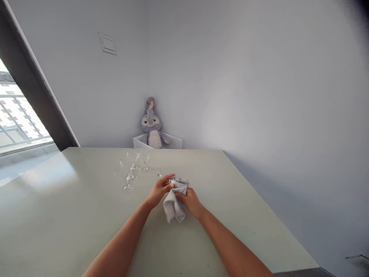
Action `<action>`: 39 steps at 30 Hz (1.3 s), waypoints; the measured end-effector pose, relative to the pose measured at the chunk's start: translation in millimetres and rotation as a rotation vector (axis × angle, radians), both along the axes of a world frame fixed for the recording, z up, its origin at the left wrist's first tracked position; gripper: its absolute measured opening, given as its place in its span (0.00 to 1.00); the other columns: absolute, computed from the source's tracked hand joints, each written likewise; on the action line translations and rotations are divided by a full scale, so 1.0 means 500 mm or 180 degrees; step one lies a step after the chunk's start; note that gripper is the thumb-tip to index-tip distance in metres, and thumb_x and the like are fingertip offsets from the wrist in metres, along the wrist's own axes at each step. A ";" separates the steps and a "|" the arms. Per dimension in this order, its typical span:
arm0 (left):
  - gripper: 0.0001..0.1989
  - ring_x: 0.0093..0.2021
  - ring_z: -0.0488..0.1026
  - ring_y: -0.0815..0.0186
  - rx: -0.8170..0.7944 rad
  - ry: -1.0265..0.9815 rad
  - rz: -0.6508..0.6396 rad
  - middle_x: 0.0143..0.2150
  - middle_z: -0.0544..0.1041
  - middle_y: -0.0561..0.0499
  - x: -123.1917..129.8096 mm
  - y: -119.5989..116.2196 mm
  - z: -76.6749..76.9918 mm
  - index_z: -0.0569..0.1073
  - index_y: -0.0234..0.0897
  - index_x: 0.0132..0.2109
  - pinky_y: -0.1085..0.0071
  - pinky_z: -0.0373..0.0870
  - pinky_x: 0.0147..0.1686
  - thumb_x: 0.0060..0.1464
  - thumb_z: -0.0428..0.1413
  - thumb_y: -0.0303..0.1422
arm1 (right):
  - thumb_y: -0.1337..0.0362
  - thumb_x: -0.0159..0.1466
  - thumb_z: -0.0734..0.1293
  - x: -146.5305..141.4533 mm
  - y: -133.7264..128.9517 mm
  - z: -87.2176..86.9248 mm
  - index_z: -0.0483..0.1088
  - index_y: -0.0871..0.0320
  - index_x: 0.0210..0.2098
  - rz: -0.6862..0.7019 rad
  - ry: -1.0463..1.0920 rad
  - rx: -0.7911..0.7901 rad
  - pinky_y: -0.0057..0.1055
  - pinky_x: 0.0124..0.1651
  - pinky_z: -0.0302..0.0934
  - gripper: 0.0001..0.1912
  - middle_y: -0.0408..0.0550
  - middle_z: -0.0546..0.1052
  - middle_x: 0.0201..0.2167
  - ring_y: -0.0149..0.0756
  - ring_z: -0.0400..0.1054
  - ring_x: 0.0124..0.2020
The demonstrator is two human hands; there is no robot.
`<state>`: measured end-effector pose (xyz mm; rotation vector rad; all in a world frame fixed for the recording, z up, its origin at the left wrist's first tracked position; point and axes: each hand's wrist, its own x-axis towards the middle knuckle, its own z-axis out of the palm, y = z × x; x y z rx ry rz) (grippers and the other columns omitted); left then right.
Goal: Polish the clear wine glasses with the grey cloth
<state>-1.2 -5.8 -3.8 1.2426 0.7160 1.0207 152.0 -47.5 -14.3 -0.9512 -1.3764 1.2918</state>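
Observation:
Above the middle of the table, a light grey cloth [174,206] hangs in loose folds from my two hands. My left hand [162,188] is closed around a clear glass, whose foot [159,175] sticks out past the fingers at the upper left; the bowl is mostly hidden by the cloth and hand. My right hand [188,200] is closed on the cloth, its thumb pressed on the folds. To the left, several clear stemmed glasses [127,187] stand upright close together on the table.
The pale table [72,223] fills the lower view, with its right edge along the wall. Behind its far edge, a grey plush toy [154,134] sits in a white perforated basket [175,143]. A window with a railing is at the far left.

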 end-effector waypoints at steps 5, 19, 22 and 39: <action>0.18 0.32 0.69 0.65 0.0166 0.0479 0.0259 0.32 0.74 0.49 0.001 0.002 -0.001 0.72 0.38 0.45 0.71 0.65 0.34 0.48 0.54 0.40 | 0.58 0.53 0.66 -0.006 -0.001 0.000 0.71 0.55 0.37 -0.0228 -0.0383 0.0352 0.37 0.47 0.57 0.13 0.46 0.74 0.36 0.39 0.66 0.41; 0.21 0.40 0.69 0.63 0.0977 0.1690 0.0253 0.39 0.75 0.49 -0.002 0.004 -0.005 0.65 0.40 0.53 0.66 0.64 0.42 0.56 0.42 0.40 | 0.62 0.58 0.62 0.001 0.000 -0.009 0.67 0.50 0.47 -0.0679 -0.2096 0.1156 0.33 0.47 0.57 0.16 0.45 0.73 0.45 0.40 0.65 0.46; 0.18 0.42 0.69 0.60 0.1879 0.2670 0.0893 0.39 0.75 0.48 -0.005 0.002 -0.007 0.66 0.41 0.52 0.61 0.63 0.44 0.58 0.40 0.34 | 0.64 0.59 0.61 0.026 0.012 -0.009 0.67 0.47 0.46 -0.0756 -0.2689 0.1193 0.31 0.45 0.59 0.16 0.43 0.73 0.44 0.39 0.67 0.45; 0.11 0.32 0.71 0.62 0.3242 0.3882 0.0958 0.27 0.74 0.50 -0.065 0.034 -0.008 0.70 0.42 0.43 0.64 0.60 0.43 0.55 0.46 0.34 | 0.77 0.54 0.58 0.121 0.045 0.021 0.68 0.49 0.46 -0.0460 -0.2827 0.1966 0.31 0.49 0.58 0.25 0.39 0.72 0.46 0.34 0.65 0.49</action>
